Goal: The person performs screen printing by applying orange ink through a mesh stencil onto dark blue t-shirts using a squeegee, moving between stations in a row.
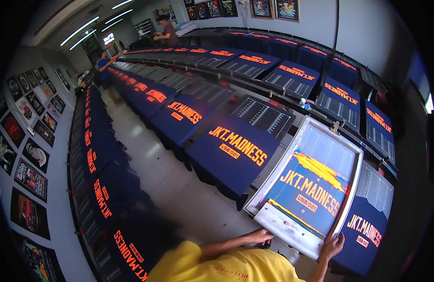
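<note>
At the lower middle of the frame the person wears a bright yellow short-sleeved shirt with small dark lettering printed across the fabric; both forearms are bare below the sleeves; the left hand (260,236) and the right hand (333,246) wear no gloves, rings or watch.

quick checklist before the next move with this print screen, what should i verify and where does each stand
1. Both hands on the screen frame: ok. Left hand grips the near rail, right hand the near right corner.
2. Frame sits over a navy shirt: cannot tell, the screen hides what is under it.
3. Orange ink on the mesh: ok, a streak across the upper part and a thin line near the bottom.
4. Squeegee within reach: cannot tell, none is visible.
5. Neighbouring printed shirt apart from the frame: ok, a gap shows between them.
</note>
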Tool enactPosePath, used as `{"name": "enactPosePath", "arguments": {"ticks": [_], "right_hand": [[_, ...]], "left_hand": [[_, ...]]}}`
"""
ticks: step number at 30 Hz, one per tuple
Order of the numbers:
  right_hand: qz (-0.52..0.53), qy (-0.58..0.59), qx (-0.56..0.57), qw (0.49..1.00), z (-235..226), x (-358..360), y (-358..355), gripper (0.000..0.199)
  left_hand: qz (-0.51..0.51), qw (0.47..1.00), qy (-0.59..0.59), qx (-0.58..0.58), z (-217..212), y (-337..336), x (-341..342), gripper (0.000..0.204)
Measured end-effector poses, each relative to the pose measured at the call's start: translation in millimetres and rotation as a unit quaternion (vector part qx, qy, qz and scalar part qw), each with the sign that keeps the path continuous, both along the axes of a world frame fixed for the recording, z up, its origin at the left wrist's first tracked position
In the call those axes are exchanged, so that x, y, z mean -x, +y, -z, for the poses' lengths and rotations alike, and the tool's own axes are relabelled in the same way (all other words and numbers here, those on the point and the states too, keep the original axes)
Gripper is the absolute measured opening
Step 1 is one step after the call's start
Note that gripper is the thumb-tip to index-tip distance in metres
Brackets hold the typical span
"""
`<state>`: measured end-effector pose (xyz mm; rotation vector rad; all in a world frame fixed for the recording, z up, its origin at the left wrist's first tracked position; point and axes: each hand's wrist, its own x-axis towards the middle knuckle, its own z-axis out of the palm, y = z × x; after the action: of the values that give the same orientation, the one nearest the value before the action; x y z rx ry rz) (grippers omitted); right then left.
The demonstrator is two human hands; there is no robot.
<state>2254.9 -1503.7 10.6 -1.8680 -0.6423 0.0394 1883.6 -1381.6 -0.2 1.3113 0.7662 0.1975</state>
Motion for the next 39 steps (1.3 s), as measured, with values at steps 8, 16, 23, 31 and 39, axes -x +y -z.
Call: {"name": "enactPosePath", "arguments": {"ticks": [8, 16, 23, 31, 39], "right_hand": [[0.004, -0.013, -0.001, 1.000, 4, 0, 0, 0.029], [-0.004, -0.030, 0.003, 1.000, 3, 0, 0, 0.027], [-0.013, -0.028, 0.026, 0.999, -5, 3, 2, 0.031], [-0.025, 0.008, 0.006, 1.000, -1, 0, 1, 0.031], [-0.196, -0.150, 0.127, 0.961, -69, 63, 7, 0.028]], "left_hand": [[0.039, 0.995, 0.030, 0.090, -9, 5, -2, 0.034], [0.084, 0.994, -0.011, 0.071, -14, 11, 0, 0.046], [0.073, 0.993, -0.039, 0.078, -27, 7, 1, 0.047], [0.053, 0.994, -0.033, 0.087, -22, 6, -2, 0.041], [0.072, 0.991, -0.053, 0.098, -32, 13, -5, 0.026]]}}
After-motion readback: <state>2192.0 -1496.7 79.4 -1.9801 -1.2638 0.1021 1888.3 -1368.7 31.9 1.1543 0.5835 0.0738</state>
